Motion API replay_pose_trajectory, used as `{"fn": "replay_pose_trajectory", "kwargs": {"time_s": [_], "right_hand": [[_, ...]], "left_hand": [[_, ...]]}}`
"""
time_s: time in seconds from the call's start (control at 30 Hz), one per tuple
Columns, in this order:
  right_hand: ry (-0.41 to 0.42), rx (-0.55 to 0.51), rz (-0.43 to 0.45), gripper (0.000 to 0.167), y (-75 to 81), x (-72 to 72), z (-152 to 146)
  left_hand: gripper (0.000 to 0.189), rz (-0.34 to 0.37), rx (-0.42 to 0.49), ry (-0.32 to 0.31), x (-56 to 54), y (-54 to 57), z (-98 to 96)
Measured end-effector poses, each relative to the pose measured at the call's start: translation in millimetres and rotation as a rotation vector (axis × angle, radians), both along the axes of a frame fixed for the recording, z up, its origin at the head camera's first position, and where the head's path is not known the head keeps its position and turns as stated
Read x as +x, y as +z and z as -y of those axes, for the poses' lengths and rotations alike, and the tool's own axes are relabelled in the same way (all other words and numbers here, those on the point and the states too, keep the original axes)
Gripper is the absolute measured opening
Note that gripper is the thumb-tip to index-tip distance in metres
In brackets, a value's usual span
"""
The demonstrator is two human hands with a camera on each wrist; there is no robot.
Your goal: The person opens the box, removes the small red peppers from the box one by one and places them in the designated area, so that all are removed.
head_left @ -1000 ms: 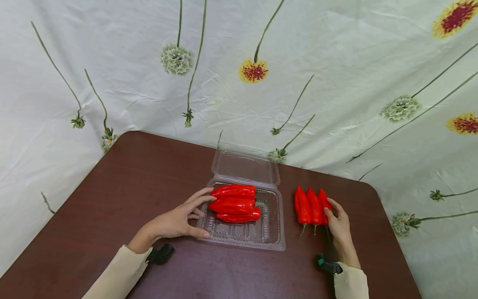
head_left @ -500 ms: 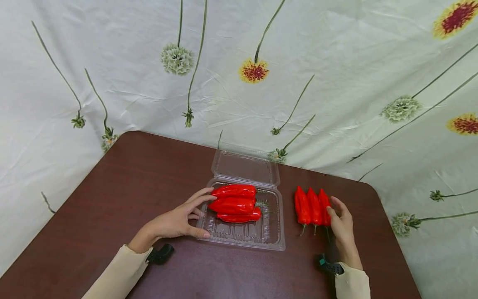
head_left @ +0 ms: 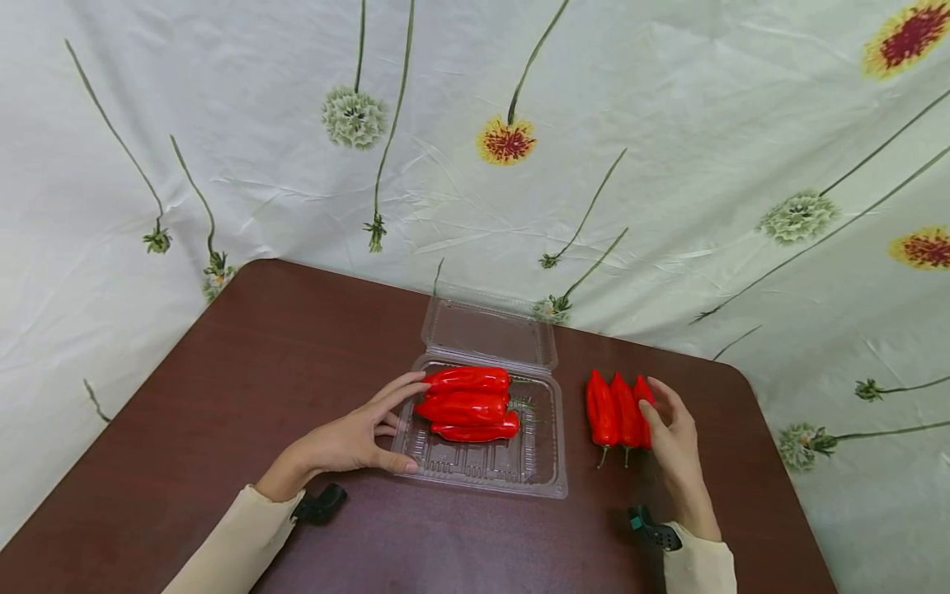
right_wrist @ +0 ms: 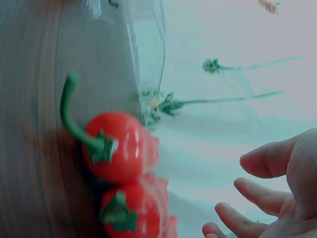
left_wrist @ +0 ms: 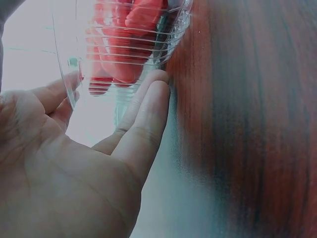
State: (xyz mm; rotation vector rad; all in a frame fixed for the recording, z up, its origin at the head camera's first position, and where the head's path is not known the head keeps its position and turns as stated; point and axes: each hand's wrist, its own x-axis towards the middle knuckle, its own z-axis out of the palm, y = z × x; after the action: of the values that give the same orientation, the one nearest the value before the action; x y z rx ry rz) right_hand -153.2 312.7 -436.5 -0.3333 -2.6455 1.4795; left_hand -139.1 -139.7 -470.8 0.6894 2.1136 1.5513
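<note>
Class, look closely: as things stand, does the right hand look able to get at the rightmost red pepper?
Probably yes: the right hand is close to that rightmost red pepper, its fingers apart, with nothing visible in the way.

The clamshell tray [head_left: 482,485] sits on the surface [head_left: 312,346], its lid [head_left: 490,330] folded back behind it. In the tray, towards its back, the pile of chili peppers [head_left: 463,408] lies crosswise, tips left and stems right. My left hand [head_left: 349,437] is at the tray's left edge, thumb at its near left corner. Right of the tray and apart from it, the row of three chili peppers [head_left: 626,408] lies with stems towards me. My right hand [head_left: 677,441] is at the one farthest from the tray; I can't tell whether they touch. Behind the tray and lid is the cloth [head_left: 445,190].
</note>
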Motion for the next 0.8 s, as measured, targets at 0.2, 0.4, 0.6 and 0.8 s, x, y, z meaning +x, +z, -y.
{"fn": "replay_pose_trajectory", "kwargs": {"time_s": [0.2, 0.4, 0.6, 0.8], "right_hand": [[0.061, 0.021, -0.007, 0.046, 2.0, 0.2, 14.2], [0.125, 0.013, -0.023, 0.045, 2.8, 1.3, 28.3], [0.178, 0.021, -0.030, 0.045, 6.9, 4.0, 43.6], [0.216, 0.005, -0.040, 0.046, 10.7, 7.8, 53.7]], "left_hand": [[0.102, 0.007, -0.001, 0.002, 0.0, 0.0, 1.1], [0.102, 0.022, 0.004, 0.004, -0.1, 0.3, 1.5], [0.099, 0.029, 0.008, 0.004, -0.5, 0.0, 1.4], [0.094, 0.030, 0.010, 0.002, -0.9, -0.7, -0.1]]}}
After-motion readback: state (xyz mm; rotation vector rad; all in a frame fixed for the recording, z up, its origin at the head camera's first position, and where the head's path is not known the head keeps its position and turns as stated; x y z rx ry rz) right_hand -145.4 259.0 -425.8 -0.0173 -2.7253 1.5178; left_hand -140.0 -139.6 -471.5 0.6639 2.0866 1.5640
